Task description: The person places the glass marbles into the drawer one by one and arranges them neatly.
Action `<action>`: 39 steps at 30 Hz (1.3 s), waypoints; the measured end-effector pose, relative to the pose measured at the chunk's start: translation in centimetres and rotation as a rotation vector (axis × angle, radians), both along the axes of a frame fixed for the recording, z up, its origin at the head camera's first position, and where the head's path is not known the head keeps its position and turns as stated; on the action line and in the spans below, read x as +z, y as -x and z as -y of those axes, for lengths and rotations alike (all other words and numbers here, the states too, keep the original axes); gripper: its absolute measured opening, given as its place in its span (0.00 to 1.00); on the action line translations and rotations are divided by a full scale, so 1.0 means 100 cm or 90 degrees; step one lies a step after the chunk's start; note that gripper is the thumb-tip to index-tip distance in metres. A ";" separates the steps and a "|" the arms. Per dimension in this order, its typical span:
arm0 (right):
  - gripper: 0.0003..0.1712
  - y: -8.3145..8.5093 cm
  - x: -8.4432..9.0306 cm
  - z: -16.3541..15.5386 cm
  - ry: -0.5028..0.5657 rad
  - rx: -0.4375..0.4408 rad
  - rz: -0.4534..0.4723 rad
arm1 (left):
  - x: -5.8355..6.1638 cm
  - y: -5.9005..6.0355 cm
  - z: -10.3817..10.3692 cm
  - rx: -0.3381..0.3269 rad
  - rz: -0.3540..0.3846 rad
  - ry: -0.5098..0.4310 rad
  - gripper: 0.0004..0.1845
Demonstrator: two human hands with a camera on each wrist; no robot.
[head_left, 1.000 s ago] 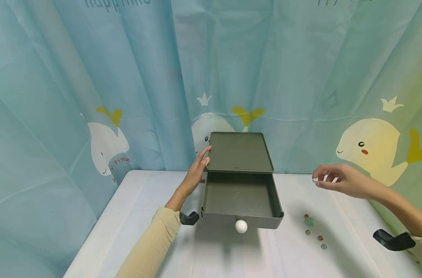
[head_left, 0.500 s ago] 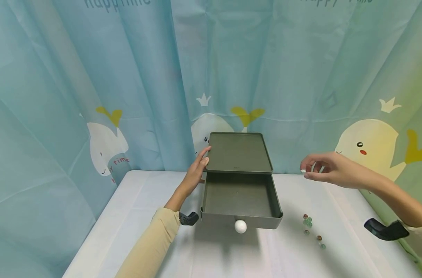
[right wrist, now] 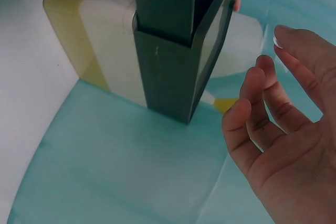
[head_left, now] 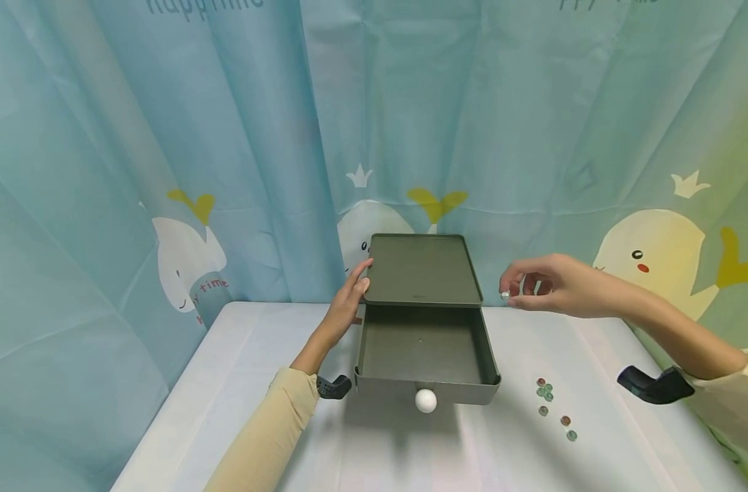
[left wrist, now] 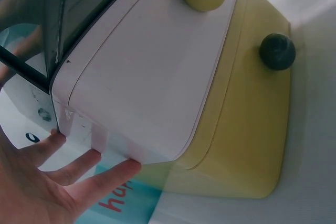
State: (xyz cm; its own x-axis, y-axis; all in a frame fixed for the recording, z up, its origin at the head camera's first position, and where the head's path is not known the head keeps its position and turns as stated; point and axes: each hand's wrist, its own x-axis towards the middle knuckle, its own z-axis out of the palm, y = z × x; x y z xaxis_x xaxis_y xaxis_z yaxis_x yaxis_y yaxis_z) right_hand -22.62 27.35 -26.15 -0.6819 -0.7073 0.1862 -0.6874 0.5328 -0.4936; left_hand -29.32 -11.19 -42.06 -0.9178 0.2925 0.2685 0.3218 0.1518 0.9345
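Observation:
A dark green drawer (head_left: 426, 391) with a white knob (head_left: 426, 400) stands pulled out of a small drawer unit (head_left: 423, 270) at the table's back. My left hand (head_left: 352, 294) rests with straight fingers against the unit's left side; the left wrist view shows that hand (left wrist: 94, 156) beside a white drawer (left wrist: 142, 77) and a yellow drawer (left wrist: 247, 129) below. My right hand (head_left: 509, 290) hovers just right of the unit's top corner and pinches a small pale bead (head_left: 505, 296) between thumb and forefinger. In the right wrist view the right hand (right wrist: 273, 77) is next to the unit (right wrist: 173, 51).
Several small green and brown beads (head_left: 545, 393) lie on the white table (head_left: 257, 383) right of the drawer. A blue whale-print curtain (head_left: 226, 171) hangs close behind the table. Black wrist mounts (head_left: 653, 385) sit at both forearms.
My right hand has moved left and slightly up with the bead, from the table's right side to the unit's top right corner. The left hand and drawer have stayed put.

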 end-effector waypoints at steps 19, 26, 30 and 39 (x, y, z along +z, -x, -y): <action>0.05 0.008 -0.005 0.052 -0.035 0.084 0.057 | 0.001 0.001 0.000 0.009 0.010 0.005 0.29; 0.06 0.014 -0.021 0.077 -0.032 0.133 0.096 | 0.001 -0.001 -0.001 0.009 0.018 0.006 0.29; 0.05 0.015 -0.033 0.088 -0.021 0.159 0.139 | 0.001 -0.001 -0.001 0.008 0.022 0.004 0.29; 0.05 0.016 -0.055 0.104 -0.006 0.191 0.193 | 0.003 -0.001 -0.001 -0.003 0.029 -0.011 0.31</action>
State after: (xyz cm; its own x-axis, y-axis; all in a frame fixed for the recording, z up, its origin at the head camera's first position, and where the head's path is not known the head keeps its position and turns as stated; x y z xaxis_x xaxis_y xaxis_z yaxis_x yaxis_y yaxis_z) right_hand -24.19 16.96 -31.68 -0.4690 -0.8832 0.0008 -0.6367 0.3375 -0.6934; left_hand -29.19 -11.05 -41.80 -0.9276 0.2926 0.2322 0.2802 0.1341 0.9505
